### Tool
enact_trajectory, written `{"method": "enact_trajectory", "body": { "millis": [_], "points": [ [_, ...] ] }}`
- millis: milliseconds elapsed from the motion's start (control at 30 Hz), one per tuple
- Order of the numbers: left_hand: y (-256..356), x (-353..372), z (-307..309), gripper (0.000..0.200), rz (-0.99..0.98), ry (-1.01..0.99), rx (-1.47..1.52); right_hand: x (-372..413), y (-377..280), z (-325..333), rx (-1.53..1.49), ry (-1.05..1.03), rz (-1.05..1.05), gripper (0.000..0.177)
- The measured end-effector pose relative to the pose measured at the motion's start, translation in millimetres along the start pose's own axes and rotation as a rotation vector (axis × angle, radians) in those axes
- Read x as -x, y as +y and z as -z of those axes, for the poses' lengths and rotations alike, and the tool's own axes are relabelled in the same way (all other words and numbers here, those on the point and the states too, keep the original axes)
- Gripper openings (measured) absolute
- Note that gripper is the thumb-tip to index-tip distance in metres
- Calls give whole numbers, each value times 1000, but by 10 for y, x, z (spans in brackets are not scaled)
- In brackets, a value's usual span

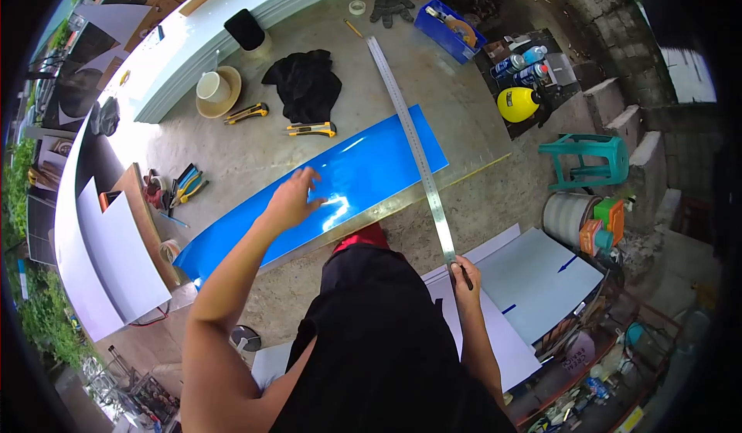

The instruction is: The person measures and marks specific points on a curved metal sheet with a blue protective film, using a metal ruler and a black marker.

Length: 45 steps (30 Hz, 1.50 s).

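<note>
View from above the person standing at the table [464,100]. The sheet [371,166] is a long, narrow rectangle of glossy bright blue, with white glare near its middle. It lies flat and slantwise along the near edge of the table, its left end lower in the picture than its right.

The left hand [294,197] rests on the sheet near its middle, released, with the fingers spread and the palm down.

A long steel ruler [410,131] crosses the right end of the sheet and runs past the table edge towards the person. The right hand [466,274] is clenched round its near end, off the table. A dark, slim thing shows in the same grasp; what it is cannot be told.

Beyond the sheet lie two yellow knives [311,129] and a black cloth [305,81], all apart from it. A green stool [591,158] stands to the right.
</note>
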State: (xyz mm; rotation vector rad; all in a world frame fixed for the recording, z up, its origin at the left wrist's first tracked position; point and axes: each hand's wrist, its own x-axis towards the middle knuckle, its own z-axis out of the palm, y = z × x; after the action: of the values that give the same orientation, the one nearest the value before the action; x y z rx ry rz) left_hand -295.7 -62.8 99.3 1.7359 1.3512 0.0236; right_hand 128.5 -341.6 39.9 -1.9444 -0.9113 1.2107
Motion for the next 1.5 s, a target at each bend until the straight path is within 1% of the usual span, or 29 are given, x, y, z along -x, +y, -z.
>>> {"method": "enact_trajectory", "body": {
  "millis": [33,67,100,133,200,267,300,333,400,433,467,533,567,600,667,733,833,933,1000,1033,1100,1133,1167,1267,1367,1467,1500],
  "points": [
    [-223,-288,-211,42,-3,159,-74,-105,-48,4,9,-8,-1,28],
    [-322,-539,-338,42,1,147,-60,-227,-89,23,17,-15,-1,27],
    [-383,-758,-460,41,20,244,24,-348,-104,52,79,-18,-28,28],
    [-303,-909,-522,41,43,341,112,-462,-50,80,94,-16,-48,28],
    [-98,-1134,-708,43,65,325,142,-718,122,127,107,-66,-82,30],
    [101,-1322,-896,50,-186,409,-68,-926,313,172,177,-79,-85,30],
    [210,-1403,-966,64,-189,335,-17,-1028,407,161,198,-80,-51,30],
    [327,-1496,-1042,64,-179,325,-9,-1125,398,125,220,-85,-17,30],
    [516,-1777,-1258,75,-301,445,-71,-1335,421,125,280,-167,-4,30],
    [524,-1886,-1344,85,-291,428,-66,-1399,387,103,277,-182,-2,29],
    [513,-1982,-1419,85,-279,426,-62,-1458,356,80,274,-197,2,28],
    [510,-2129,-1536,89,-297,471,-179,-1566,278,51,263,-241,-14,25],
    [467,-2198,-1593,91,-271,453,-210,-1598,236,42,248,-278,-23,23],
    [464,-2219,-1631,91,-251,455,-208,-1621,245,37,253,-297,-26,23],
    [451,-2271,-1688,91,-209,437,-327,-1687,251,30,277,-293,29,20],
    [447,-2301,-1735,94,-165,441,-319,-1736,213,66,296,-327,10,20],
    [447,-2297,-1750,91,-165,447,-385,-1768,206,123,349,-381,5,20],
    [447,-2303,-1765,89,-159,429,-428,-1838,155,178,356,-407,54,23],
    [450,-2305,-1768,88,-153,439,-419,-1865,71,236,320,-386,79,24],
    [459,-2303,-1764,88,-157,433,-400,-1896,15,274,288,-376,0,24],
    [456,-2301,-1729,86,-161,418,-376,-2029,-229,367,473,-295,103,22],
    [441,-2298,-1731,84,-160,398,-391,-2159,-471,374,521,-284,275,20],
    [439,-2290,-1726,85,-159,405,-390,-2296,-748,334,561,-269,446,20],
    [398,-2305,-1753,87,-177,421,-391,-2667,-1424,37,501,-270,320,21],
    [406,-2315,-1760,86,-175,440,-356,-3263,-1857,-447,528,-281,183,27],
    [369,-2306,-1758,86,-195,454,-363,-3655,-2083,-1222,467,-317,336,34],
    [362,-2305,-1759,83,-183,409,-380,-3750,-2068,-1496,422,-349,386,37]
  ]
}}
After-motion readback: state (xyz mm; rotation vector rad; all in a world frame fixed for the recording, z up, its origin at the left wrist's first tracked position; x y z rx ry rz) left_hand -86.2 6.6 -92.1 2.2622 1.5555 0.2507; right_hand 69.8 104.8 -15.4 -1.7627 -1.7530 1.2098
